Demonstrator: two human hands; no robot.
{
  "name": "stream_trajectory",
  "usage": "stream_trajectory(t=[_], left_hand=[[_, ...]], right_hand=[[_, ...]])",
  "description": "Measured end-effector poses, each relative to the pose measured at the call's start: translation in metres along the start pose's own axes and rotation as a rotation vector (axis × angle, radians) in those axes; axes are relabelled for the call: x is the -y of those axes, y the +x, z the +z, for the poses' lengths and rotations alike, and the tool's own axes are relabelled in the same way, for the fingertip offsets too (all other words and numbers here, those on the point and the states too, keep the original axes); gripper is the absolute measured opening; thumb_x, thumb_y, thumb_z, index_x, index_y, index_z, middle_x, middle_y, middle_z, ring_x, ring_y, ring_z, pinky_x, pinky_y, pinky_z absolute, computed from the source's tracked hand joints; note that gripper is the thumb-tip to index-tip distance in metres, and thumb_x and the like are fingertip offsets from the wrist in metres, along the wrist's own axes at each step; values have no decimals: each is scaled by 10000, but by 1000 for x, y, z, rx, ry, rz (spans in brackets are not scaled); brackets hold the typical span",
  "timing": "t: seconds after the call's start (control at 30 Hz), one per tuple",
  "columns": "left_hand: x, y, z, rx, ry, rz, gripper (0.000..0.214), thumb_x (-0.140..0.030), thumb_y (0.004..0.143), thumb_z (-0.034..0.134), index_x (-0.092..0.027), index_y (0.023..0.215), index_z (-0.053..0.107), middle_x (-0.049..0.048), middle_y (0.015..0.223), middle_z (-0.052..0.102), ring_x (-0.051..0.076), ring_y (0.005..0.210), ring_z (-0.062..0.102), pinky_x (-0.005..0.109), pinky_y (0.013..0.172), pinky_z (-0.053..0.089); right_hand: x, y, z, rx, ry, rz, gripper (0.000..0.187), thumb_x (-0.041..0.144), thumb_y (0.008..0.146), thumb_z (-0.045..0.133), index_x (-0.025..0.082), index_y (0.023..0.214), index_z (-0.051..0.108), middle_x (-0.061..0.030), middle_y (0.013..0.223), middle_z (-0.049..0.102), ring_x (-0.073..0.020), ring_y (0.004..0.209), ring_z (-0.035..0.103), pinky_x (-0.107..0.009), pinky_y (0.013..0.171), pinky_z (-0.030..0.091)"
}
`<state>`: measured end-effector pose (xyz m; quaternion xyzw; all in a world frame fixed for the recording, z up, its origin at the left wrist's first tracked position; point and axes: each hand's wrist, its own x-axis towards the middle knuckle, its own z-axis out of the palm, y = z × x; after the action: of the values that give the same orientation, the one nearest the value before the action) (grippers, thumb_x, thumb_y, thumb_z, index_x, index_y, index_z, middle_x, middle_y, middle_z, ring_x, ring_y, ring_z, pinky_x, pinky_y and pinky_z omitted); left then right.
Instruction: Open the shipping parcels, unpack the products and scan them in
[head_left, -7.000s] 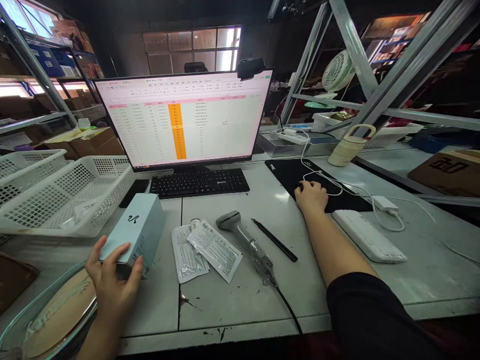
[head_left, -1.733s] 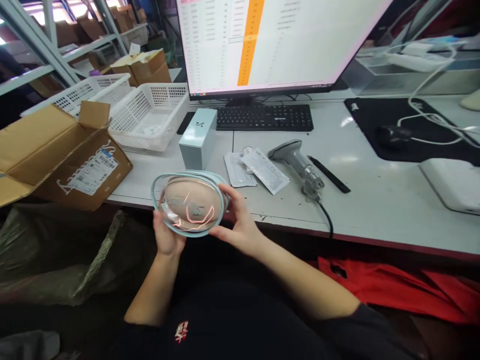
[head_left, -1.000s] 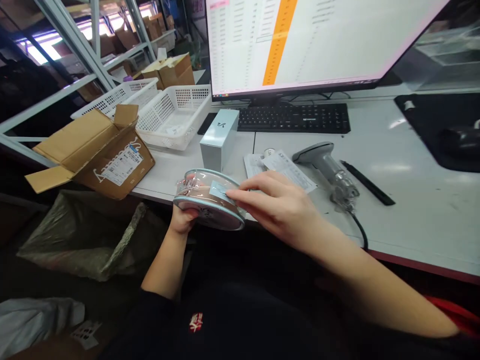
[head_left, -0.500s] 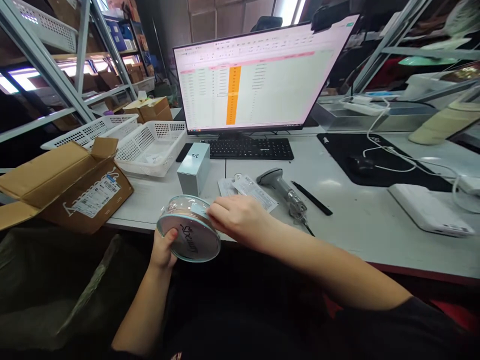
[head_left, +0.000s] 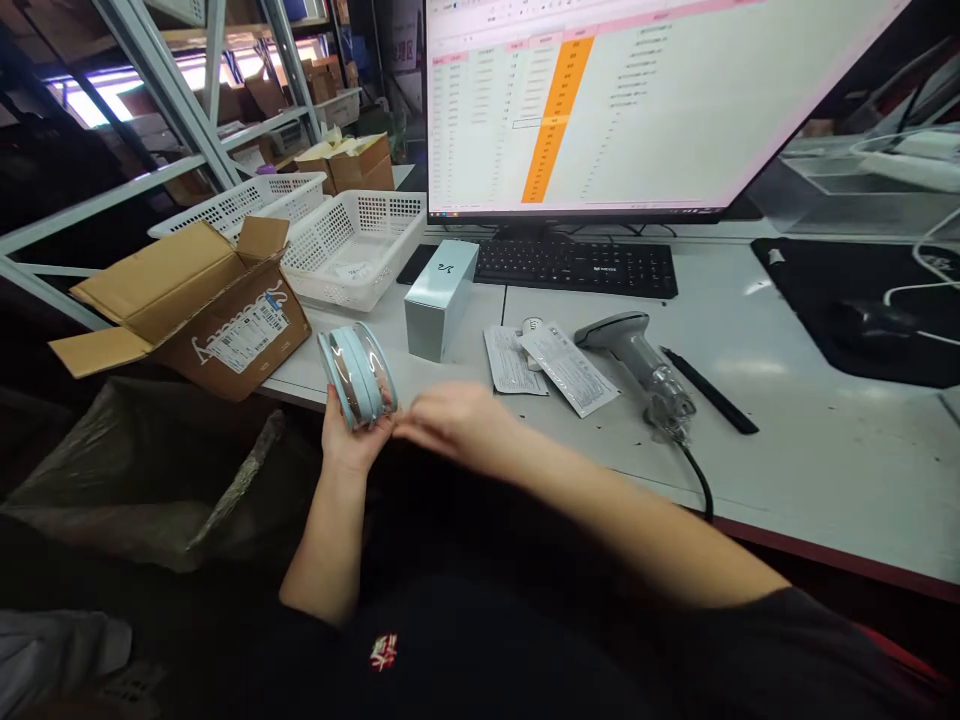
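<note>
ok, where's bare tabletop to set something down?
Widest: the table stretch between the black pen-shaped tool and mouse pad, running toward the front edge. Narrow gap: between the blue box and packets. Crowded: centre, where packets overlap beside the scanner; and left, with the carton, white baskets and held round case.

Room dim, uneven | window [head_left: 112, 105] upper left blown out white | screen [head_left: 705, 110] bright, small text illegible | pale glare patch on desk [head_left: 780, 420], glints on round case [head_left: 361, 375] | shirt [head_left: 480, 640] and area below desk near black | right hand [head_left: 457, 425] motion-blurred | edges stretched, wide lens
</note>
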<state>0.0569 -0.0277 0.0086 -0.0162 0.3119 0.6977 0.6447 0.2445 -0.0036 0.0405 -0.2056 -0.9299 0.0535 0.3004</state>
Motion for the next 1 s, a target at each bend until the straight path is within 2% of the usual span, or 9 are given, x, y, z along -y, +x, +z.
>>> stream_trajectory(t=[0.1, 0.2, 0.33, 0.5, 0.63, 0.77, 0.83, 0.9, 1.0], left_hand=[[-7, 2, -3, -85, -49, 86, 424, -557, 1038, 452, -218, 1093, 702, 67, 936, 761, 220, 793, 722, 362, 700, 582], [-11, 3, -5, -127, -55, 77, 431, -611, 1012, 487, -253, 1158, 680, 54, 982, 765, 225, 789, 725, 367, 694, 577], [-14, 8, -19, -113, -31, 7, 418, -611, 1005, 498, -270, 1162, 683, 60, 992, 768, 232, 776, 729, 404, 712, 592], [-21, 23, -51, -13, 11, 41, 397, -607, 979, 540, -288, 1150, 704, 61, 998, 788, 274, 842, 762, 456, 738, 622], [-23, 33, -62, 100, 2, 83, 398, -611, 948, 593, -297, 1160, 715, 53, 1030, 798, 271, 897, 773, 448, 779, 638], [-22, 29, -49, 42, -12, 67, 405, -634, 964, 537, -300, 1096, 725, 33, 956, 797, 251, 835, 767, 429, 749, 647], [-21, 21, -41, 9, 7, 45, 420, -629, 985, 468, -313, 1087, 725, 21, 938, 794, 248, 807, 761, 431, 717, 651], [-20, 14, -34, 38, 29, 28, 421, -625, 982, 439, -328, 1068, 724, 7, 923, 788, 239, 788, 753, 401, 678, 650], [-4, 22, -11, 226, 102, -80, 291, -580, 957, 534, -353, 1005, 709, -34, 880, 755, 181, 790, 729, 273, 640, 616]], right_hand=[[-57, 51, -27, -144, -37, 266, 374, 534, 1027, 550, 243, 1141, 756, -136, 1358, 627, -337, 1268, 561, -508, 959, 524], [-97, 96, -30, -64, -33, 520, 573, 656, 863, 730, 199, 1208, 742, -178, 1615, 379, -497, 1443, 367, -702, 1073, 436], [-92, 101, -14, 42, -112, 700, 469, 580, 833, 790, 187, 1078, 713, -210, 1635, 365, -514, 1447, 362, -734, 1002, 485], [-56, 17, -10, -196, -157, 339, 170, 318, 903, 700, 235, 1051, 711, -152, 1601, 481, -387, 1512, 376, -662, 1062, 505], [-41, -48, -26, 68, -28, 35, 174, 297, 913, 714, 413, 1035, 758, 3, 1246, 765, -281, 1268, 648, -703, 1142, 430], [-31, -80, -54, 279, -6, -53, 198, 298, 909, 731, 463, 1015, 764, 53, 1065, 806, -241, 1009, 740, -697, 1066, 513], [-21, -95, -68, 176, -76, -59, 240, 265, 888, 748, 462, 1022, 770, 43, 1063, 805, -245, 1041, 732, -676, 1044, 535], [-3, -117, -80, -84, -177, 18, 271, 245, 845, 771, 432, 1040, 780, -2, 1152, 785, -281, 1202, 680, -659, 1047, 532], [28, -158, -99, -565, -288, 411, 219, 251, 824, 732, 323, 1023, 789, -83, 1417, 661, -315, 1402, 545, -616, 1132, 465]])
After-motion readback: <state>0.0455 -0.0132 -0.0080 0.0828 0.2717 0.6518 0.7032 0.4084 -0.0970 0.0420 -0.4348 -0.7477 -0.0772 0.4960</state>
